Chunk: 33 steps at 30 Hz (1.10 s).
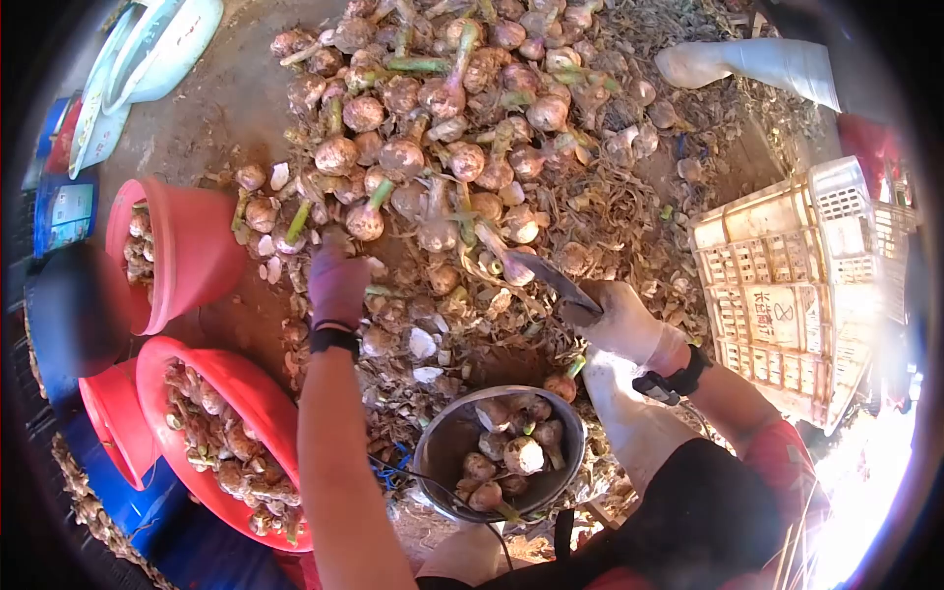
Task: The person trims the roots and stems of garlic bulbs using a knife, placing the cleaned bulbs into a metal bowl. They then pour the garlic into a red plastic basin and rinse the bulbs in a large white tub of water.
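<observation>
My left hand [336,283], in a purple glove, reaches to the near edge of a big heap of garlic bulbs [403,155]. Its fingertips are among the bulbs, and whether they grip one is hidden. My right hand [621,323], in a whitish glove, is closed around a dark-bladed cutting tool [556,278], whose tip points up and left toward the heap. The tool's handle is hidden in the palm. Below and between my hands stands a grey metal bucket [425,462] holding several garlic bulbs [523,455], their stems short or cut.
On the left are a red basin [280,413] full of garlic and a tilted pink bucket [211,246]. A cream plastic crate [767,305] stands to the right. Another person's pale-sleeved arm or leg [777,71] shows at upper right. Dry husks [629,231] cover the ground.
</observation>
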Available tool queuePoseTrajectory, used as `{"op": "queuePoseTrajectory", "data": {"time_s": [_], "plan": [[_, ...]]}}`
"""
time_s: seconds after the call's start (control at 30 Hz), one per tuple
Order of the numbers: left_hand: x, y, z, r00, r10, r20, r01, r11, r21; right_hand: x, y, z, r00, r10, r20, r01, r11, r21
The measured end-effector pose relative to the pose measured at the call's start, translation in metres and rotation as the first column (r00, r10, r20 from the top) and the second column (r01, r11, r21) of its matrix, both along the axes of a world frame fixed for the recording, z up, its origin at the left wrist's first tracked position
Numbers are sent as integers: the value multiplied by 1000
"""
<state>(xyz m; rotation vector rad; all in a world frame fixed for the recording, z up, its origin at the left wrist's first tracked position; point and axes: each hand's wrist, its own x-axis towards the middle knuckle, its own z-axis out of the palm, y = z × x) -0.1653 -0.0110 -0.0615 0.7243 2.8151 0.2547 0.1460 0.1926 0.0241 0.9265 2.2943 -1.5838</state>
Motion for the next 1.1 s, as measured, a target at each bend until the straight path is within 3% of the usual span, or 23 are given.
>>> {"op": "queuePoseTrajectory", "data": {"time_s": [0.03, 0.07, 0.1, 0.2, 0.27, 0.3, 0.37, 0.4, 0.43, 0.47, 0.6, 0.7, 0.77, 0.8, 0.83, 0.87, 0.9, 0.93, 0.97, 1.0, 1.03, 1.07, 1.1], "plan": [[2, 0, 12, 966, 45, 254, -49, 999, 9, -1, 2, 2, 998, -3, 55, 2, 1000, 20], [10, -16, 6, 977, -12, 215, -77, 913, 400, -1, 3, 6, 993, -12, 115, 8, 999, 38], [5, -25, -1, 795, 38, 606, -437, 728, 528, -5, 4, 17, 986, -55, 156, 60, 998, -26], [24, -40, 50, 807, 12, 590, -429, 700, 572, 4, 3, 8, 996, -40, 74, 38, 999, 37], [36, -64, 75, 624, 9, 781, -642, 575, 507, -3, -6, 27, 979, -160, 126, 149, 985, 91], [39, -80, 86, 643, 48, 764, -645, 573, 506, 6, -6, 6, 983, -155, 102, 152, 988, 36], [46, -112, 109, 940, -214, 265, 35, 833, 551, 8, -7, 2, 986, -90, 141, 81, 995, 63], [50, -124, 119, 958, -187, 219, 42, 844, 535, 10, -10, -9, 994, -85, 63, 83, 996, 35], [59, -132, 124, 871, -11, 491, -307, 769, 561, 17, -14, -21, 996, -90, -12, 90, 996, 15], [68, -136, 127, 673, 89, 734, -619, 610, 494, 20, -13, -28, 999, -32, 27, 30, 995, 92], [94, -143, 140, 650, 142, 747, -672, 566, 477, 9, -32, -5, 992, -70, -105, 70, 998, 3], [88, -147, 150, 594, 159, 788, -737, 500, 455, 12, -33, -11, 1000, 6, -30, -6, 1000, -3], [56, -153, 174, 695, -43, 718, -639, 421, 644, 21, -36, -20, 990, -16, -141, 9, 999, -47], [17, -174, 161, 658, -46, 752, -724, 236, 648, 14, -36, -6, 999, -27, 18, 28, 997, -70], [0, -159, 185, 704, -76, 706, -704, 47, 708, 14, -36, -5, 999, -23, -37, 22, 999, -24], [-17, -148, 219, 715, -382, 586, -631, 7, 775, 14, -33, -9, 999, -19, -34, 19, 1000, 4], [-14, -122, 248, 777, -2, 629, -629, -32, 777, 18, -34, -13, 999, -18, -33, 19, 999, 27], [-7, -105, 260, 676, 133, 725, -705, -171, 689, 19, -34, -16, 1000, -24, -20, 25, 999, 26], [-19, -119, 242, 675, 126, 727, -707, -168, 687, 17, -32, -19, 999, -17, -49, 20, 998, 55], [-38, -152, 207, 841, 80, 535, -517, 410, 751, 19, -33, -20, 997, -14, -69, 20, 997, 79], [-47, -173, 173, 925, -106, 364, -121, 827, 549, 18, -32, -17, 998, -25, -62, 30, 996, 80], [-12, -159, 147, 757, -9, 653, -553, 523, 648, 16, -31, -11, 999, -19, -50, 22, 999, 46], [15, -143, 134, 869, 57, 492, -344, 783, 518, 14, -30, -6, 999, -12, -36, 12, 1000, 12]]}}
